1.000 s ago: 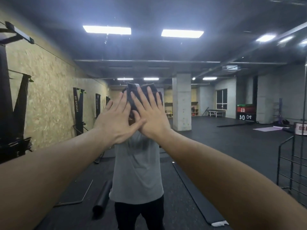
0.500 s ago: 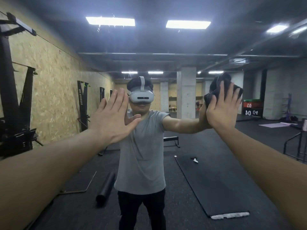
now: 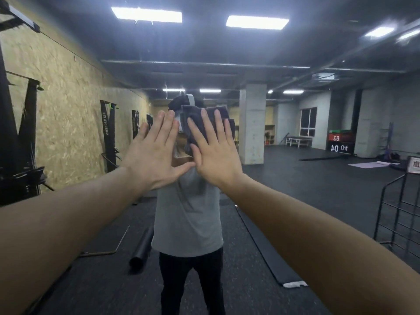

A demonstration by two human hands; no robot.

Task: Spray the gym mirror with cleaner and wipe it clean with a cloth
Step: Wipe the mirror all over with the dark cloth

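Observation:
The gym mirror fills the whole view and reflects the gym and my own body. A folded dark grey cloth lies flat against the glass at head height. My right hand presses it there with straight, spread fingers. Just to the left, my left hand rests flat on the mirror with its fingers straight and holds nothing. The two thumbs nearly touch. No spray bottle is in view.
The reflection shows a chipboard wall with black machines on the left, a concrete pillar, a black mat and a foam roller on the floor, and a black wire rack at the right.
My right hand swept the cloth out to the right across the glass, then back left to the middle beside my left hand, which stayed pressed on the mirror.

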